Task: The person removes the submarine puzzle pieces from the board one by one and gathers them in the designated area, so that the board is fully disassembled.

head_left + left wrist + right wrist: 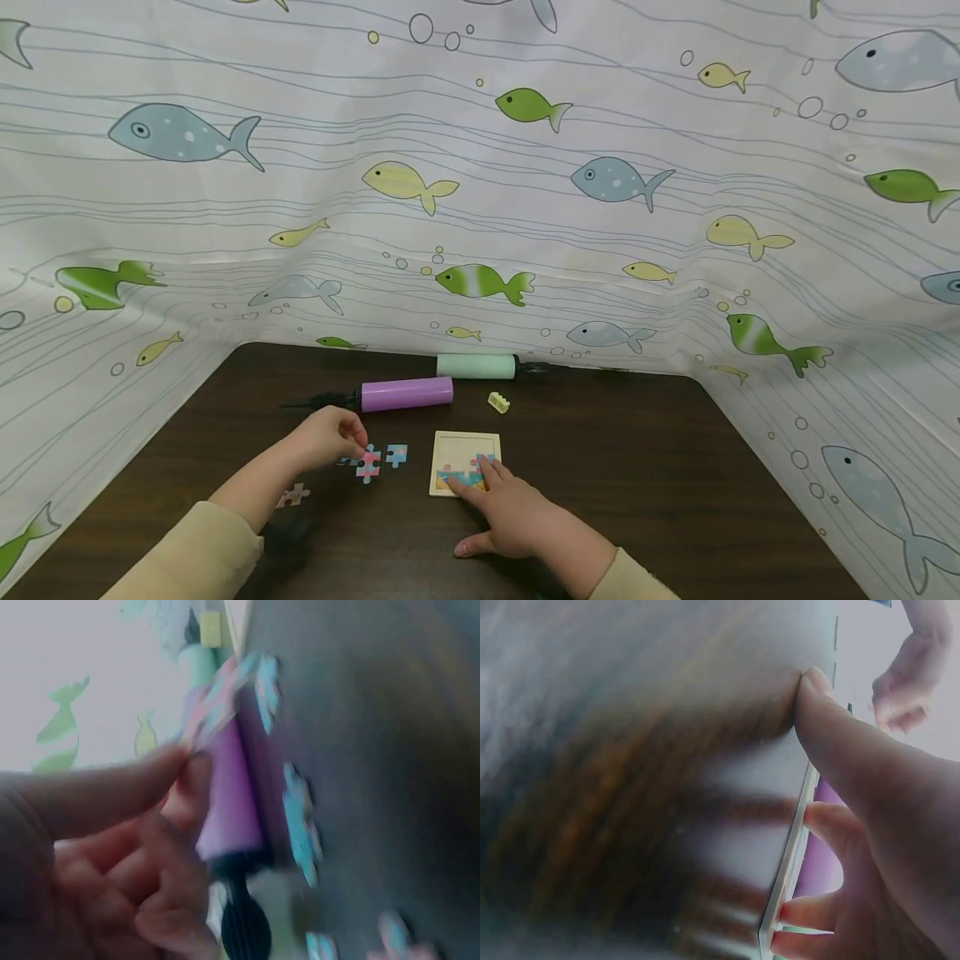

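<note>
My left hand pinches a pink and blue puzzle piece between thumb and forefinger, just above the dark table. Another pink and blue piece lies right below that hand, with a blue piece beside it. A small wooden puzzle board, partly filled along its near edge, lies to the right. My right hand rests flat on the board's near part, fingers straight on the set pieces. In the right wrist view the thumb touches the table next to the board's edge.
A purple pump with a black handle and a mint pump lie behind the pieces. A yellow brick sits near them. One pale pink piece lies by my left forearm. A fish-print curtain surrounds the table.
</note>
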The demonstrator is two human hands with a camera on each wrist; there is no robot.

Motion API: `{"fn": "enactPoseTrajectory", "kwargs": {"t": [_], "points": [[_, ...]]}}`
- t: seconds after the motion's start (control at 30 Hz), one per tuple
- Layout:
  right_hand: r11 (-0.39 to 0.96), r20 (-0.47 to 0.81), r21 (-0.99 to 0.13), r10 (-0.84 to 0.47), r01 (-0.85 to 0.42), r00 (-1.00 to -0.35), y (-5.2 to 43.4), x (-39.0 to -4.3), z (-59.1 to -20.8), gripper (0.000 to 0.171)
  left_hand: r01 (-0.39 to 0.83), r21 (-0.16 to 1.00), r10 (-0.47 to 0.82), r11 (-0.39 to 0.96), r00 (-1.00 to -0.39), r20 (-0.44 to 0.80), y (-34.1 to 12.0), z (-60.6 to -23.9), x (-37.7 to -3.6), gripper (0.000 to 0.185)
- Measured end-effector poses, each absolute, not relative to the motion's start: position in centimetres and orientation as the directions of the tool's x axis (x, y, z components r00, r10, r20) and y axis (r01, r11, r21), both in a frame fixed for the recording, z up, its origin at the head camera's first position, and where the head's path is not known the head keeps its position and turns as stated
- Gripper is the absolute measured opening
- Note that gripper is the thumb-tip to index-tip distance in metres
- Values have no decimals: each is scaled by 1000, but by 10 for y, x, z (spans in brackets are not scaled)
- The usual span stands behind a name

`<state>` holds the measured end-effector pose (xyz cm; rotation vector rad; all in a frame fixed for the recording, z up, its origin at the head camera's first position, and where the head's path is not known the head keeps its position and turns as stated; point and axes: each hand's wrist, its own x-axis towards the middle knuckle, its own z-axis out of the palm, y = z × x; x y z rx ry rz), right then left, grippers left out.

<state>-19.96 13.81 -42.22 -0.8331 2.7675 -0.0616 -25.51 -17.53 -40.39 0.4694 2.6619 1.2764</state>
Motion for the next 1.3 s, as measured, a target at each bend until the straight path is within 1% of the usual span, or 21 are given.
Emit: {"fn": "enactPoseTrajectory", "kwargs": {"t": [0.13, 0.23, 0.47, 0.7, 0.77, 1.0, 1.3], "points": [[840, -225, -109, -542, -532, -809, 138, -199, -422, 86, 204, 818, 438, 538, -897, -64, -194, -411, -243, 12], [841, -225, -105, -539, -530, -811, 137, -200, -423, 86, 198, 829, 454, 524, -888, -75, -200, -414, -238, 11], [845, -236, -111, -533, -523, -812, 137, -200, -423, 86, 135, 845, 406, 517, -908, -103, -202, -418, -232, 13], [844, -232, -102, -534, -526, -813, 136, -199, -422, 86, 130, 802, 330, 583, -940, -88, -200, -422, -234, 17], [843, -231, -100, -536, -528, -812, 137, -199, -422, 86, 154, 782, 323, 604, -944, -64, -197, -420, -236, 17], [842, -224, -102, -538, -530, -812, 138, -200, -422, 86, 207, 727, 320, 654, -947, -18, -167, -411, -245, 17], [832, -216, -117, -554, -542, -804, 140, -201, -425, 84, 247, 662, 363, 708, -931, -41, -99, -405, -260, 17]]}}
